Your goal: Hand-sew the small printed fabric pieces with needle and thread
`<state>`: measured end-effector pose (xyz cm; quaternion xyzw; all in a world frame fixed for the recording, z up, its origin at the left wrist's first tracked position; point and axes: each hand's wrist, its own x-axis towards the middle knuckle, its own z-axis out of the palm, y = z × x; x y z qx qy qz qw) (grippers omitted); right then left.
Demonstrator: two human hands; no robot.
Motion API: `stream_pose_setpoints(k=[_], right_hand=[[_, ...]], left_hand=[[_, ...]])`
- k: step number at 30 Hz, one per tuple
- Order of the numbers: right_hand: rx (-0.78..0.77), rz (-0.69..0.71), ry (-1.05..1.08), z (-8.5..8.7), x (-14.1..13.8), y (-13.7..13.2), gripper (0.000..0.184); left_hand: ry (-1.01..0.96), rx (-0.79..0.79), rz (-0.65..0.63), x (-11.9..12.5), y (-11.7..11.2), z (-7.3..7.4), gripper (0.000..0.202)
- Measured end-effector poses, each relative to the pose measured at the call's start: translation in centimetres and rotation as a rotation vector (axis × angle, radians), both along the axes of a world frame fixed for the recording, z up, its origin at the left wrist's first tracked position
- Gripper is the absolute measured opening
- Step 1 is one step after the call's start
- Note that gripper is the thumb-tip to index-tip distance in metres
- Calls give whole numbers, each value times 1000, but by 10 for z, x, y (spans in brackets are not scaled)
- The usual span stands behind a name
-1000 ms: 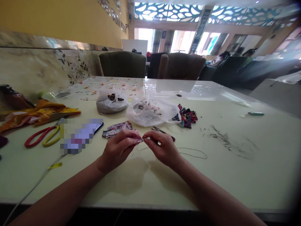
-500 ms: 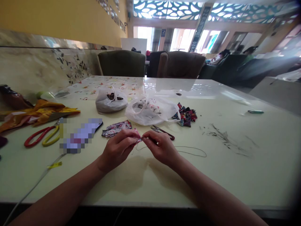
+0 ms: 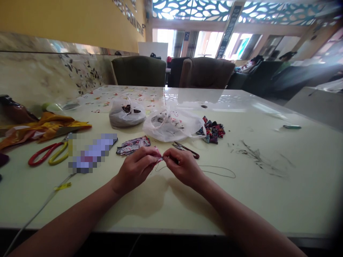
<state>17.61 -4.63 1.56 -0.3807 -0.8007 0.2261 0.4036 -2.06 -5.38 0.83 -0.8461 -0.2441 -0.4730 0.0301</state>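
At the far left of the pale table (image 3: 268,200) lies a crumpled yellow cloth (image 3: 45,128), and just in front of it a pair of scissors (image 3: 48,154) with one red and one yellow handle. A white cable (image 3: 40,210) runs from there down to the near edge. Further right, a patterned scrap (image 3: 132,145) lies flat, with a small knotted plastic bag (image 3: 126,116) behind it.

The left hand (image 3: 136,167) is closed in a pinch on a little fabric piece (image 3: 158,156), held just above the table in front of the person, between the two hands. The right hand (image 3: 183,167) meets it there, fingertips squeezed together at the piece's right edge (what they grip is too thin to make out, possibly a needle). A dark thread (image 3: 219,174) curls from between the hands out to the right across the table.

Just behind the right hand lie small thread snips (image 3: 186,149), and behind those a larger clear plastic bag (image 3: 173,125). Touching that bag's right side is a heap of folded fabric bits (image 3: 213,130). Further right are loose thread ends (image 3: 254,155), and well apart, near the far edge, a small green stick (image 3: 292,126).
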Motion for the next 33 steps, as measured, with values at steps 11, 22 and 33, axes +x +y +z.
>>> stream_pose_setpoints(k=[11,22,33], right_hand=[[-44,-54,9,-3,2,4,13],[-161,41,137,-9,-3,4,9],[-125,-55,189,-12,-2,4,13]], left_hand=[[-75,-83,12,2,0,3,18],[-656,-1292,-95,8,1,0,20],[-713,-1311,-48,10,0,3,18]])
